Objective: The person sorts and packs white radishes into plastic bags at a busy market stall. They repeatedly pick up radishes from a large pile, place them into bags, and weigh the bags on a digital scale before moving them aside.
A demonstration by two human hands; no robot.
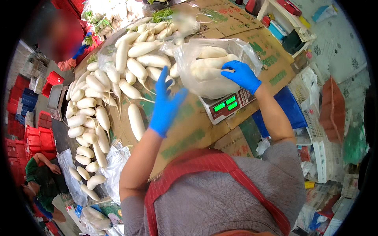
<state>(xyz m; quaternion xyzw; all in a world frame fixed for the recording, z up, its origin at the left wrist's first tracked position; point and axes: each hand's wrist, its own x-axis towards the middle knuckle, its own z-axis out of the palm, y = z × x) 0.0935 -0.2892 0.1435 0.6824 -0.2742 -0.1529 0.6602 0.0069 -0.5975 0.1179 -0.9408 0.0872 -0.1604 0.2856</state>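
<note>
Several white radishes [210, 63] lie in a clear plastic bag [185, 74] on a digital scale [226, 108] with a lit green display. My right hand [242, 74], in a blue glove, reaches into the bag's right side. Its fingers are bent around the end of one radish. To the left, my left hand [165, 106], also blue-gloved, is raised above the cardboard with fingers spread, holding nothing. Close by its wrist lies a single white radish [136, 122]. A large heap of white radishes [98, 84] spreads across the table's left and far side.
Flattened cardboard [187, 133] covers the table. More bagged radishes [114, 13] are at the far left. One person in red [69, 37] stands beyond the heap; another in green [39, 181] is at lower left. Red crates [39, 139] stack at left; a shelf [293, 19] stands far right.
</note>
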